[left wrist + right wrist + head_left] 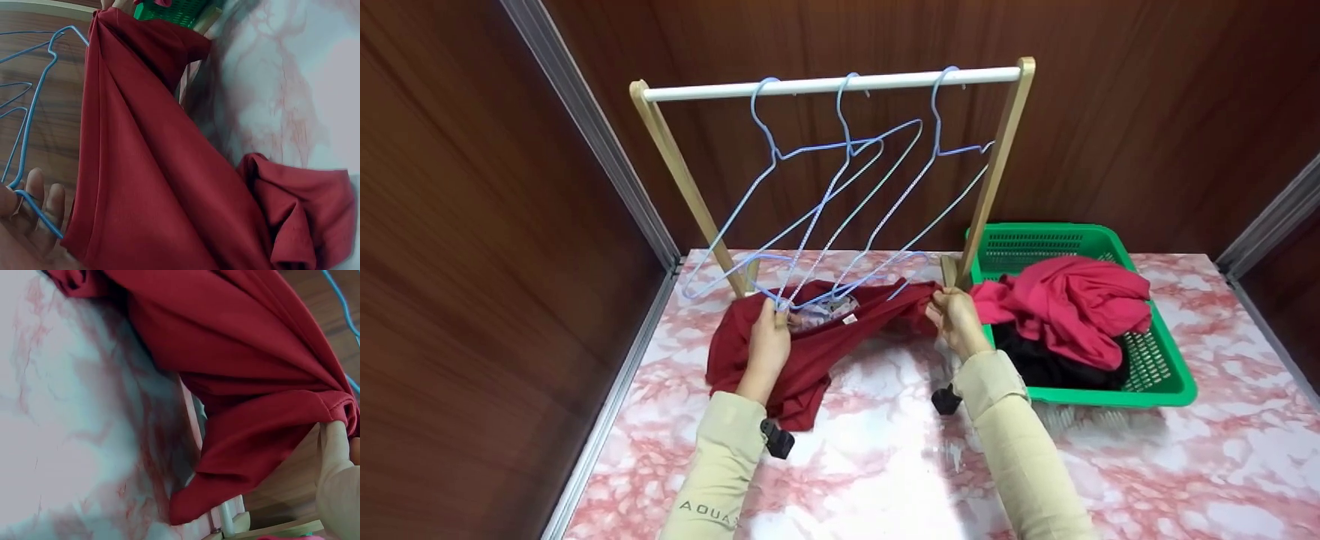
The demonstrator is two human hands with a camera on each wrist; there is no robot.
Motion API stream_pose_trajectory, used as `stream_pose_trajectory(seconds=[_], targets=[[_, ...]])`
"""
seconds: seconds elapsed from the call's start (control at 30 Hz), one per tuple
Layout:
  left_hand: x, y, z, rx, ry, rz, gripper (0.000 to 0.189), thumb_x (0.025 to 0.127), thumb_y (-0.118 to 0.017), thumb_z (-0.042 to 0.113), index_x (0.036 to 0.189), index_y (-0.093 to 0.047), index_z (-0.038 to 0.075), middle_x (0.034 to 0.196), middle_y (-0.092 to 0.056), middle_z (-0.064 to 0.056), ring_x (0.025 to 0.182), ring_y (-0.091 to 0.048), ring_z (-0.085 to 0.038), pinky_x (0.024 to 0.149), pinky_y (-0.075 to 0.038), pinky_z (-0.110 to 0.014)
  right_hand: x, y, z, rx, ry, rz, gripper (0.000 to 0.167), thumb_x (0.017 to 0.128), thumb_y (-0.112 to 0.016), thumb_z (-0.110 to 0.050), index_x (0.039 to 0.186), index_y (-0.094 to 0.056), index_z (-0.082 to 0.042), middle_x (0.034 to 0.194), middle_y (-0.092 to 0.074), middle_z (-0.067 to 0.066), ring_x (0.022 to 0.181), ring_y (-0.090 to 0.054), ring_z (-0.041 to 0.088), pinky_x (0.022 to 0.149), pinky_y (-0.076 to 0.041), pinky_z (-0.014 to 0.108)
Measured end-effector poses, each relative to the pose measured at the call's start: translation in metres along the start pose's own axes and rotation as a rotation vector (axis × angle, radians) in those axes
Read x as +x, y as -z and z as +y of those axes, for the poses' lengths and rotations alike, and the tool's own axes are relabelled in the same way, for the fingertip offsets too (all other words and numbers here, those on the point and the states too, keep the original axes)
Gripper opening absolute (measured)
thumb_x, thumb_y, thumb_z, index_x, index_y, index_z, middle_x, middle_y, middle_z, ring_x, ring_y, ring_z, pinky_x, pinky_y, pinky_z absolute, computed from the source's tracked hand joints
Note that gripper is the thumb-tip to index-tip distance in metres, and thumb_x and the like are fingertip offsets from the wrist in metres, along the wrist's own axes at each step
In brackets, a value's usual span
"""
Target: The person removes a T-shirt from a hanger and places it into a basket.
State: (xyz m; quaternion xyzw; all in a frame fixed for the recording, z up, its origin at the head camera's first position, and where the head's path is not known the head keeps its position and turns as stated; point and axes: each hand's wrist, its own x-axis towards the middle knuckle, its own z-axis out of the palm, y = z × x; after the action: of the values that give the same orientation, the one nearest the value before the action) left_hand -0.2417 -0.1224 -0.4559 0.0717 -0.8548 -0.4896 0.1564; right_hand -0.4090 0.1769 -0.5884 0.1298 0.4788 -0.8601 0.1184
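Observation:
A dark red shirt (810,352) is stretched between both hands over the table, its neckline edge with a small white label facing up. My left hand (769,341) grips a blue wire hanger (35,101) near the shirt's left side; parts of the hanger pass behind the red cloth. In the left wrist view the fingers (53,208) curl around the wire. My right hand (958,319) pinches the shirt's other end, by the rack's right foot. Seen from the right wrist, the thumb (336,441) presses on the bunched cloth, and a sleeve (225,478) hangs below.
A clothes rack with a white rail (705,91) and wooden legs stands behind the shirt. Three blue hangers (847,124) hook over the rail. At right, a green basket (1166,375) contains pink cloth (1072,300) and black cloth (1035,360). The table (870,457) has a pink-white marbled top.

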Motion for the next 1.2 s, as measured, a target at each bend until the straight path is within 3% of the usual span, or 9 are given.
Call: stream_pose_trajectory(seconds=[0.13, 0.33, 0.4, 0.47, 0.73, 0.93, 0.97, 1.17, 1.2], targets=[[0.001, 0.000, -0.001, -0.041, 0.003, -0.089, 0.022, 0.102, -0.040, 0.014, 0.116, -0.049, 0.001, 0.086, -0.062, -0.020, 0.080, -0.063, -0.031, 0.076, -0.051, -0.037, -0.030, -0.018, -0.009, -0.040, 0.000, 0.021, 0.010, 0.096, -0.046, -0.004, 0.098, -0.041, -0.013, 0.075, -0.050, -0.006, 0.066, -0.052, 0.007, 0.062, -0.052, 0.020], [0.002, 0.001, -0.001, 0.031, -0.030, -0.176, 0.028, 0.102, -0.041, 0.017, 0.123, -0.051, 0.001, 0.086, -0.058, -0.016, 0.084, -0.059, -0.029, 0.082, -0.047, -0.043, 0.093, 0.067, 0.047, 0.060, 0.034, -0.128, 0.022, 0.086, -0.067, -0.011, 0.096, -0.048, -0.014, 0.078, -0.062, 0.003, 0.069, -0.063, 0.016, 0.064, -0.057, 0.034], [0.002, 0.002, 0.000, 0.079, -0.039, -0.180, 0.025, 0.102, -0.041, 0.019, 0.112, -0.055, 0.000, 0.086, -0.060, -0.017, 0.085, -0.062, -0.030, 0.083, -0.048, -0.044, 0.104, 0.072, 0.053, 0.039, 0.030, -0.120, 0.026, 0.083, -0.070, -0.015, 0.097, -0.049, -0.015, 0.079, -0.064, 0.002, 0.069, -0.063, 0.016, 0.063, -0.056, 0.033], [0.002, 0.002, 0.001, 0.132, -0.038, -0.178, 0.025, 0.102, -0.041, 0.022, 0.101, -0.055, 0.001, 0.084, -0.061, -0.017, 0.085, -0.064, -0.031, 0.081, -0.049, -0.045, 0.081, 0.057, 0.044, -0.013, 0.038, -0.105, 0.023, 0.084, -0.069, -0.016, 0.096, -0.049, -0.015, 0.077, -0.065, 0.001, 0.067, -0.064, 0.014, 0.061, -0.054, 0.030], [0.001, 0.002, 0.003, 0.211, 0.003, -0.186, 0.027, 0.102, -0.041, 0.028, 0.102, -0.053, 0.003, 0.090, -0.068, -0.021, 0.082, -0.070, -0.033, 0.080, -0.050, -0.050, -0.138, -0.079, -0.046, -0.202, -0.027, -0.026, 0.011, 0.100, -0.036, -0.009, 0.090, -0.040, -0.011, 0.070, -0.053, -0.005, 0.058, -0.058, 0.005, 0.060, -0.048, 0.020], [0.007, 0.004, 0.001, 0.004, 0.032, -0.244, 0.024, 0.101, -0.044, 0.018, 0.106, -0.055, -0.002, 0.097, -0.068, -0.021, 0.073, -0.072, -0.029, 0.078, -0.056, -0.038, -0.103, -0.060, -0.021, -0.177, -0.063, -0.045, 0.005, 0.100, -0.037, -0.012, 0.095, -0.038, -0.010, 0.070, -0.054, -0.003, 0.057, -0.061, 0.008, 0.058, -0.051, 0.021], [0.017, -0.003, -0.019, -0.040, 0.000, -0.258, 0.025, 0.101, -0.045, 0.021, 0.106, -0.056, -0.001, 0.094, -0.069, -0.018, 0.071, -0.072, -0.025, 0.075, -0.057, -0.034, -0.102, -0.061, -0.018, -0.188, -0.057, -0.040, 0.006, 0.100, -0.038, -0.012, 0.095, -0.037, -0.010, 0.068, -0.053, -0.004, 0.055, -0.058, 0.007, 0.057, -0.050, 0.021], [0.018, -0.001, -0.022, -0.117, -0.037, -0.261, 0.020, 0.096, -0.052, 0.009, 0.110, -0.058, -0.005, 0.090, -0.070, -0.022, 0.076, -0.070, -0.026, 0.069, -0.055, -0.029, -0.129, -0.080, -0.011, -0.182, 0.039, -0.123, 0.011, 0.100, -0.034, -0.005, 0.106, -0.043, -0.004, 0.072, -0.048, -0.004, 0.054, -0.049, 0.003, 0.054, -0.044, 0.018], [0.008, 0.006, -0.001, -0.101, 0.000, -0.251, 0.019, 0.095, -0.052, 0.002, 0.109, -0.057, -0.009, 0.094, -0.068, -0.027, 0.080, -0.069, -0.030, 0.069, -0.056, -0.030, -0.129, -0.080, -0.008, -0.181, 0.053, -0.142, 0.017, 0.100, -0.033, -0.004, 0.112, -0.045, -0.001, 0.075, -0.050, -0.003, 0.057, -0.050, 0.004, 0.056, -0.045, 0.018]])
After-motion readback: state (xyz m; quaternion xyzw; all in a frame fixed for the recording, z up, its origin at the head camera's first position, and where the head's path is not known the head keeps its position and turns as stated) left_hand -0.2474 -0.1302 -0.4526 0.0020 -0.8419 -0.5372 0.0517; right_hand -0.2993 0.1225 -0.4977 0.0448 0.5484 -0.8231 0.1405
